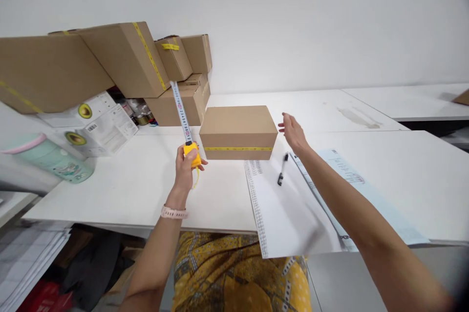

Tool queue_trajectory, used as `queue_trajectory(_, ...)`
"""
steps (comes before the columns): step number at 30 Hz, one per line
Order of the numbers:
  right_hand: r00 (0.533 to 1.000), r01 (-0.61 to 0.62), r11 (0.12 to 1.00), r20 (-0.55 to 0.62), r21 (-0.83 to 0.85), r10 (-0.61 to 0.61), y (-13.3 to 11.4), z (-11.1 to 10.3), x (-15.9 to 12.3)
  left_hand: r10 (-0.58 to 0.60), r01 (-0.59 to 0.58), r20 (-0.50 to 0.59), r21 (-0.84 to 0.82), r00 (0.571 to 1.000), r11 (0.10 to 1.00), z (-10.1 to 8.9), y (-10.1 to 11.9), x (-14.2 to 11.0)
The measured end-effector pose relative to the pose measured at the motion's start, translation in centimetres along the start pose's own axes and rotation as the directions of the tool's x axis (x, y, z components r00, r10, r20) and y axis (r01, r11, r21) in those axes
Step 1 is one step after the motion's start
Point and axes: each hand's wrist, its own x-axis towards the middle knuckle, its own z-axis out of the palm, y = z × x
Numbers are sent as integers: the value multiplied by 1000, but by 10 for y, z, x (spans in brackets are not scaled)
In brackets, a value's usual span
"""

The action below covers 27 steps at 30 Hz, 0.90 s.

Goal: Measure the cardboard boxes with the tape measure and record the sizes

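My left hand is closed around a yellow tape measure, and its blade sticks out up and away toward the stacked boxes. Just right of it, a brown cardboard box with a yellow tape strip along its front rests on the white table. Beside the box's right end, my right hand is raised with its fingers apart and nothing in them. Below that hand lie a black-capped pen and a spiral notebook with a blank page.
Several cardboard boxes are stacked at the back left. White cartons with avocado pictures and a mint-green tumbler stand at the left. A light-blue printed sheet lies under my right forearm. The white wall closes the back.
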Motion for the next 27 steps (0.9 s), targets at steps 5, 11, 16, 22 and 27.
queue_trajectory(5,947,107,993,297,54,-118,-6,4,-33,-122,127,108,-35,987,991,-10,-13,25)
queue_trajectory(11,966,216,950,193,-227,-173,-63,-3,-4,5,11,199,-78,980,997,3,35,52)
queue_trajectory(16,964,266,899,88,-348,-251,-76,14,15,37,-29,198,-44,980,999,9,47,65)
queue_trajectory(22,924,341,828,-3,-445,-382,-76,37,26,204,-204,26,-7,979,979,10,24,30)
queue_trajectory(27,899,416,752,104,-511,-426,-91,40,44,207,-205,306,-40,929,978,36,-5,-33)
